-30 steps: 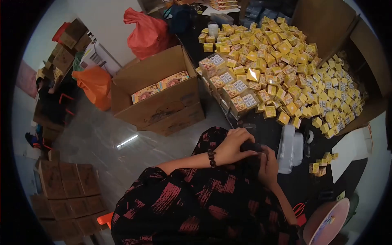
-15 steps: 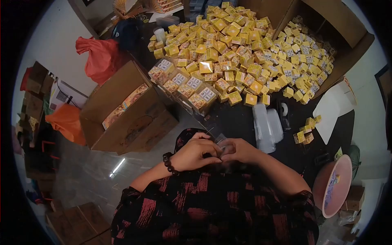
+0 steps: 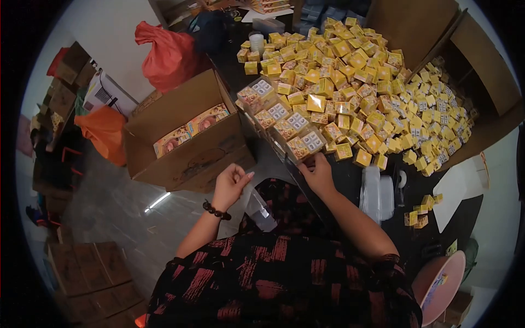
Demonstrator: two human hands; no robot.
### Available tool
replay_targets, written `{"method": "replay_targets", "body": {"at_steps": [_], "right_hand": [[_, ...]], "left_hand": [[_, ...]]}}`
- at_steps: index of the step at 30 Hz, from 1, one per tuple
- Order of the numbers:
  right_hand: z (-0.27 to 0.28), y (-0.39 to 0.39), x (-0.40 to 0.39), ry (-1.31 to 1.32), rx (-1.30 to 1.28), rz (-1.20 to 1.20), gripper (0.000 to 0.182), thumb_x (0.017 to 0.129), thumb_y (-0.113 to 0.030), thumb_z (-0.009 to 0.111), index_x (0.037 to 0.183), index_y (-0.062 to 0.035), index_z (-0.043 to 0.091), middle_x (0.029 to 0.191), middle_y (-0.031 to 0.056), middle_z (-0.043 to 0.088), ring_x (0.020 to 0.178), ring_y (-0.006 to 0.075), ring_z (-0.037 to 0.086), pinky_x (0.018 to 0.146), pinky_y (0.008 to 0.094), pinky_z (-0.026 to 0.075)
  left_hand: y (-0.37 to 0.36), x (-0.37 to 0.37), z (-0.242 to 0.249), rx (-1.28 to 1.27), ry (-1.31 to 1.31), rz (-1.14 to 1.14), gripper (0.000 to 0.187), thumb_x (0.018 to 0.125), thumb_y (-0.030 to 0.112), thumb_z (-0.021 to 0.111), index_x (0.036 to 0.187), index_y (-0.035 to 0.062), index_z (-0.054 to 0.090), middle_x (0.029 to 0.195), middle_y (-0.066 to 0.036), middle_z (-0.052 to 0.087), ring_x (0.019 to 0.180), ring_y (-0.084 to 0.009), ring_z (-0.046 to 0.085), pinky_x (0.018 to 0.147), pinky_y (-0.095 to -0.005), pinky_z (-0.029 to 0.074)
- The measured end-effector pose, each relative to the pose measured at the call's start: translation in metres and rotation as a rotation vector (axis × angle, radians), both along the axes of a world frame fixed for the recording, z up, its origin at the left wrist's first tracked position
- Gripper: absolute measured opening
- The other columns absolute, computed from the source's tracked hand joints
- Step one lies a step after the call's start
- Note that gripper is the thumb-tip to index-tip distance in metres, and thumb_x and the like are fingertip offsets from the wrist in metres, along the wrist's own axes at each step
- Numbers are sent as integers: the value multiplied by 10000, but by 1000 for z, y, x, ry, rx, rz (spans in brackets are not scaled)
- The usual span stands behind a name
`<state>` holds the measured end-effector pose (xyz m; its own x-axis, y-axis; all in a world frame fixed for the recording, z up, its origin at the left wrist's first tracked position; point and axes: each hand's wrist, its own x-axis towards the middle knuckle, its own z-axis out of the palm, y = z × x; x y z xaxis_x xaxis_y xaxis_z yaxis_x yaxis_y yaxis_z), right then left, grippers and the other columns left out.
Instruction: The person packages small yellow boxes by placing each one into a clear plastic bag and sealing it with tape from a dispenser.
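Left hand (image 3: 228, 188) pinches one unfilled clear sleeve (image 3: 261, 211); right hand (image 3: 319, 176) touches filled packs (image 3: 298, 146), grip I cannot tell; many yellow boxes (image 3: 316, 103) lie loose.

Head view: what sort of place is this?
Probably a packing workshop: a heap of small yellow boxes on the black table, stacked brown cartons on the floor, and a clear plastic pack in the left hand.

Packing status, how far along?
Done, apparently: the row of filled clear packs. In hand: a clear, seemingly empty sleeve in the left hand; the right hand is at the row's near end. To do: the big heap of loose yellow boxes, with clear packaging stacked nearby. Looks far from finished.
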<state>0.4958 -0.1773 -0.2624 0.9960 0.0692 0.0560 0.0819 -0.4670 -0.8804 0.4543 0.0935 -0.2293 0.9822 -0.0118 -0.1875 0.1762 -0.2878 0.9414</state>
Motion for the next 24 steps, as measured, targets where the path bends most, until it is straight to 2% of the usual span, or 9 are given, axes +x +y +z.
{"method": "replay_targets", "body": {"at_steps": [1, 3, 4, 6, 9, 13, 16, 18, 24], "right_hand": [[1, 1, 6, -20, -44, -37, 334, 812, -185, 731, 953, 47, 537, 865, 118, 588, 754, 200, 646, 682, 319, 545], [2, 2, 14, -37, -73, -11, 316, 814, -179, 727, 950, 43, 549, 823, 109, 590, 720, 189, 642, 665, 317, 543], [3, 4, 17, -48, -100, 2, 298, 815, -174, 722, 946, 40, 562, 782, 100, 591, 686, 179, 637, 648, 315, 540], [2, 8, 23, -40, -95, 18, 296, 814, -170, 722, 957, 38, 567, 790, 102, 593, 691, 176, 637, 650, 312, 537], [0, 16, 33, -29, -54, 22, 311, 790, -190, 731, 935, 37, 577, 811, 122, 580, 698, 215, 627, 656, 334, 525], [0, 28, 43, -52, 13, 0, 329, 766, -216, 746, 875, 46, 578, 821, 143, 560, 693, 262, 618, 650, 354, 516], [-2, 35, 54, -54, -12, -20, 330, 766, -214, 749, 847, 51, 569, 817, 146, 557, 696, 263, 620, 640, 350, 520], [-3, 38, 59, -60, -16, -25, 325, 768, -209, 747, 842, 50, 566, 819, 145, 555, 697, 264, 620, 637, 351, 521], [-7, 42, 58, -86, 6, -42, 286, 784, -176, 737, 868, 45, 577, 831, 130, 558, 713, 236, 632, 654, 333, 538]], "left_hand": [[-2, 12, 0, -2, -5, 13, 283, 861, 240, 700, 967, 10, 575, 511, 36, 479, 421, -49, 472, 389, -222, 345], [-12, 38, 2, 20, 22, -21, 549, 868, 304, 682, 1252, -24, 469, 516, 0, 521, 445, -78, 518, 435, -227, 392], [-17, 53, -2, 18, 19, -18, 549, 868, 304, 682, 1252, -24, 469, 516, 0, 521, 445, -78, 518, 435, -227, 392], [-28, 79, -12, 128, -60, -77, 876, 878, 384, 647, 1457, -35, 139, 550, -48, 583, 481, -120, 567, 497, -239, 439], [-33, 106, -16, 101, -32, -90, 997, 887, 436, 614, 1466, -28, -52, 591, -83, 627, 515, -156, 600, 552, -247, 468], [-21, 135, -35, 12, -34, -145, 999, 892, 435, 611, 1465, -22, -67, 616, -81, 639, 557, -145, 610, 577, -240, 471], [-11, 148, -45, -91, -55, -172, 993, 896, 318, 629, 1458, -12, -121, 654, -91, 650, 621, -136, 624, 622, -239, 478], [-8, 153, -52, -291, -63, -106, 971, 892, 76, 583, 1452, 62, -210, 714, -92, 652, 675, -147, 636, 657, -247, 489], [-16, 183, -59, -83, 56, -1, 1114, 755, -67, 601, 1447, 109, -255, 889, -140, 640, 684, -192, 616, 649, -292, 510]]}}
